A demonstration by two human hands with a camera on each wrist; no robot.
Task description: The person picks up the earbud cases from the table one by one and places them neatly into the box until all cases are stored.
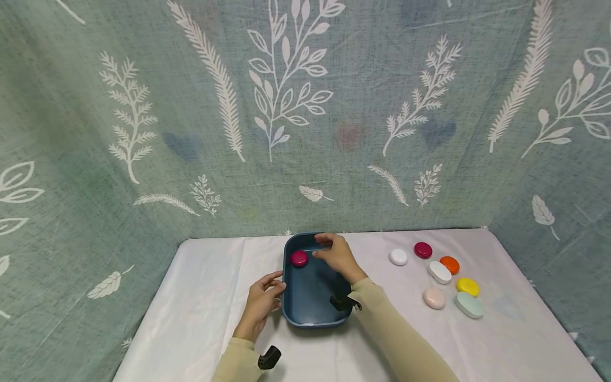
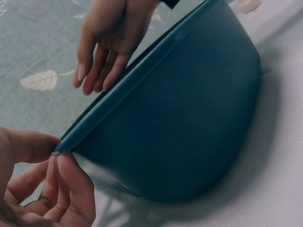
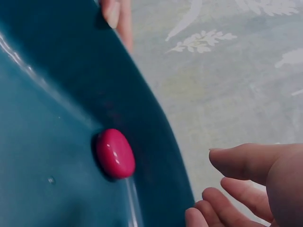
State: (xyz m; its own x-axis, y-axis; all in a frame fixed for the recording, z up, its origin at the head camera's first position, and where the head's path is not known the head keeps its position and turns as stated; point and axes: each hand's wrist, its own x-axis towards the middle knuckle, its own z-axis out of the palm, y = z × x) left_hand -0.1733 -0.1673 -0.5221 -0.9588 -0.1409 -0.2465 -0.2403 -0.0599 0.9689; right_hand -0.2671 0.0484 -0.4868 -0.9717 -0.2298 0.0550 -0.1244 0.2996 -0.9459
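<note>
A deep dark-blue tray (image 1: 312, 300) stands on the white-covered table. My left hand (image 1: 260, 303) pinches its left rim between thumb and index finger, as the left wrist view shows. Inside, toward the far left corner, lies a smooth, glossy crimson oval piece (image 3: 115, 153), shaped like a small soap bar. Over the far right part of the tray hovers my right hand (image 1: 340, 257), fingers loosely bent and thumb apart, with nothing between them. In the right wrist view its fingertips (image 3: 195, 218) are right by the tray's rim.
Right of the tray lie several similar rounded pieces: a white round one (image 1: 398, 257), a dark red one (image 1: 422, 250), an orange one (image 1: 450, 265), a white oval (image 1: 439, 272), a yellow one (image 1: 468, 287), a pale pink one (image 1: 434, 298) and a pale green one (image 1: 469, 305). Patterned cloth (image 1: 286, 196) hangs behind.
</note>
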